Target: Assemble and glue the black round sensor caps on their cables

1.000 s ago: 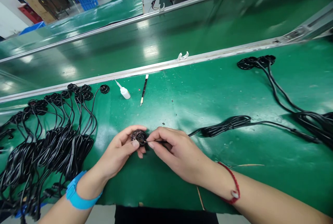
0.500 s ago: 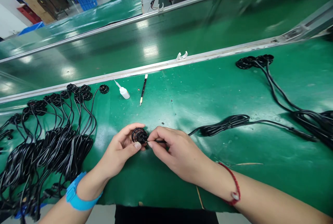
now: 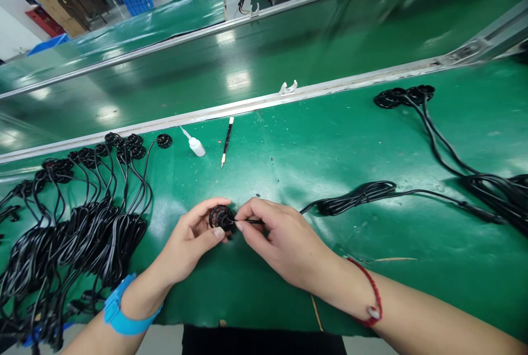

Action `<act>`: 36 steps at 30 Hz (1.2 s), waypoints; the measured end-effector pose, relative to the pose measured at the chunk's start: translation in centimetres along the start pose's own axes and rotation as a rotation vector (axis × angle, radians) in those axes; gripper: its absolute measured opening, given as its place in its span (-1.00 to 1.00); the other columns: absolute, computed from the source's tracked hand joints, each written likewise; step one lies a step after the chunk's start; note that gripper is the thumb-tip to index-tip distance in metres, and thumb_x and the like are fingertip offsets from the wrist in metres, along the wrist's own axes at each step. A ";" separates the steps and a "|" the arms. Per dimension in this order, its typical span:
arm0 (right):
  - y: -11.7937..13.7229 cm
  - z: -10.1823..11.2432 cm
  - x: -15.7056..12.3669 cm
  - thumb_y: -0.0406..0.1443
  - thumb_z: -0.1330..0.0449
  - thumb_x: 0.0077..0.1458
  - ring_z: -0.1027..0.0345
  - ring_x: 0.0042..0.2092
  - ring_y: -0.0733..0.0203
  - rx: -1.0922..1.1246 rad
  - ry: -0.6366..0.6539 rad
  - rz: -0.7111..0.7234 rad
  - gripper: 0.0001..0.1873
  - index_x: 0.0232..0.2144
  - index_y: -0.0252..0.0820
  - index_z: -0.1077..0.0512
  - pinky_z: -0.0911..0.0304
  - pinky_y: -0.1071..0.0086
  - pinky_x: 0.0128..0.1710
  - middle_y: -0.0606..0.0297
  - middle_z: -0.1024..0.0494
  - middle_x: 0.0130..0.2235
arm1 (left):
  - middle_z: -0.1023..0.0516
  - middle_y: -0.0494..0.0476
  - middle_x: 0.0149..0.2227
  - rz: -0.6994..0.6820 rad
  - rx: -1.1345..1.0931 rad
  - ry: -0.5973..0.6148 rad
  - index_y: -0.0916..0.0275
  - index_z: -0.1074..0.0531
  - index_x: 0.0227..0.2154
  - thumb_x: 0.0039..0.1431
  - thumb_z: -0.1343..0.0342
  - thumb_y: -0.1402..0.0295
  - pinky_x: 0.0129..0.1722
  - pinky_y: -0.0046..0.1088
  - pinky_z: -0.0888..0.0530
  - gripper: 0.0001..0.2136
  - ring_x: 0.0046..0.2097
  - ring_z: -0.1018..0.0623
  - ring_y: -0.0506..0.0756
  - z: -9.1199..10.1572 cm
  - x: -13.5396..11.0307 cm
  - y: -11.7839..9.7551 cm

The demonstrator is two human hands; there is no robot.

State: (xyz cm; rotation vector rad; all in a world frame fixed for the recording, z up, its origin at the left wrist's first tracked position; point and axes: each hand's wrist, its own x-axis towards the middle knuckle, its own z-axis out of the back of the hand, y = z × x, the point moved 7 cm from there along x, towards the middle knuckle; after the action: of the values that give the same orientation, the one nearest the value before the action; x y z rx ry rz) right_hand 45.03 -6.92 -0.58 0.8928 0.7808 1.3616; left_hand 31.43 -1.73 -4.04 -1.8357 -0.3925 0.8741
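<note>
My left hand (image 3: 197, 234) is closed around a round black plastic part (image 3: 220, 217) with a spoked, open rim, the thumb pressing on its near side. From the right, my right hand (image 3: 280, 234) pinches a thin black cable (image 3: 252, 221) close to where it meets the part. Whether the fingertips also hold something small there cannot be made out. Past my right hand the cable seems to run on to a tied black coil (image 3: 355, 198) lying on the green mat.
Several coiled black cables (image 3: 111, 234) with round ends lie at left. A white bottle (image 3: 197, 147) with a thin nozzle and a black-and-white pen-like tool (image 3: 227, 142) lie ahead. More cables (image 3: 490, 184) rest at right. A metal rail (image 3: 247, 106) edges the green bench (image 3: 322, 146).
Both hands stay in nearly the same place. My right fingertips have shifted very slightly along the cable at the round part.
</note>
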 end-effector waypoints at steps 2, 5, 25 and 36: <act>-0.1 0.0 0.0 -0.46 -0.09 0.10 -0.18 -0.55 0.36 0.003 -0.002 -0.005 -0.86 -0.43 -0.12 -0.33 -0.04 0.48 -0.51 0.47 -0.38 -0.53 | -0.49 0.07 -0.25 0.005 0.009 0.001 0.12 -0.46 -0.01 0.11 -0.26 0.32 -0.23 -0.50 -0.47 -0.65 -0.28 -0.49 0.00 0.0 0.0 0.1; 0.0 0.1 0.0 -0.45 -0.08 0.12 -0.20 -0.54 0.35 0.000 -0.011 0.009 -0.86 -0.41 -0.12 -0.33 -0.06 0.47 -0.50 0.45 -0.42 -0.51 | -0.50 0.09 -0.24 0.009 0.018 0.006 0.14 -0.44 0.01 0.13 -0.25 0.32 -0.23 -0.47 -0.47 -0.64 -0.27 -0.49 0.03 0.0 0.0 0.2; -0.4 -0.2 0.2 -0.39 -0.08 0.18 -0.22 -0.53 0.34 0.087 0.078 -0.086 -0.90 -0.40 -0.14 -0.31 -0.08 0.46 -0.50 0.46 -0.39 -0.53 | -0.49 0.07 -0.30 -0.056 0.086 -0.051 0.18 -0.39 -0.02 0.13 -0.24 0.32 -0.22 -0.45 -0.42 -0.65 -0.28 -0.49 0.04 0.1 -0.1 -0.6; 0.3 -0.1 0.1 -0.45 -0.06 0.13 -0.20 -0.51 0.32 -0.060 0.062 0.023 -0.84 -0.46 -0.14 -0.25 -0.06 0.46 -0.50 0.42 -0.38 -0.50 | -0.50 0.08 -0.31 -0.022 0.091 -0.035 0.18 -0.43 -0.02 0.10 -0.25 0.32 -0.24 -0.44 -0.42 -0.64 -0.29 -0.48 0.06 -0.2 -0.1 -0.4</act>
State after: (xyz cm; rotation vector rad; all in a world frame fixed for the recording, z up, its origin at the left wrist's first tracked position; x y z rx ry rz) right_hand 44.79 -6.80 -0.36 0.8179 0.7754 1.4317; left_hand 31.54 -1.74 -3.58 -1.7316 -0.3879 0.8961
